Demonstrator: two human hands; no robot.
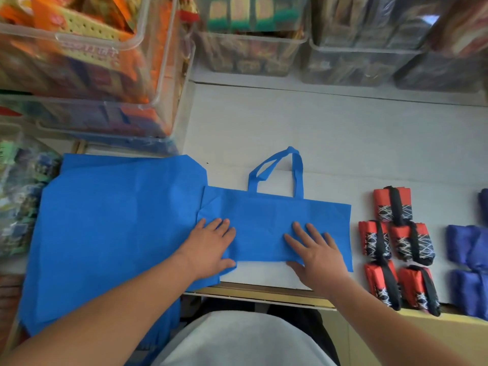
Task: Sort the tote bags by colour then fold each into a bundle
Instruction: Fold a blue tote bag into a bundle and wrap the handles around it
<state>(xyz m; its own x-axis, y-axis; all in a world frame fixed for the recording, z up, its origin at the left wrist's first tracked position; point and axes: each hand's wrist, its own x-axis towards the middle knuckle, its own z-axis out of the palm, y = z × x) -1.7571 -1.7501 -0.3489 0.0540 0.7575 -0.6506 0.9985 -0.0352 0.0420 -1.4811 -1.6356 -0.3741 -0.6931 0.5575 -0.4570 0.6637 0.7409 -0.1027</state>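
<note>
blue tote bag (pixel 274 220) half-folded near front edge of desk (pixel 343 143). left hand (pixel 211 247), right hand (pixel 314 254) flat, fingers spread, pressing. smooth crease outward before next fold imo.

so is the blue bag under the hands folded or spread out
Partly folded: the blue bag is a wide band, handles out the far edge, left hand and right hand pressing it flat.

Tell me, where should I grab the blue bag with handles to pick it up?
Probably by its two handles, reaching from the far side. They loop out past the far edge of the blue bag, clear of the left hand and right hand pressing it flat, and open loops let fingers hook through; the rest lies flat on the table.
</note>
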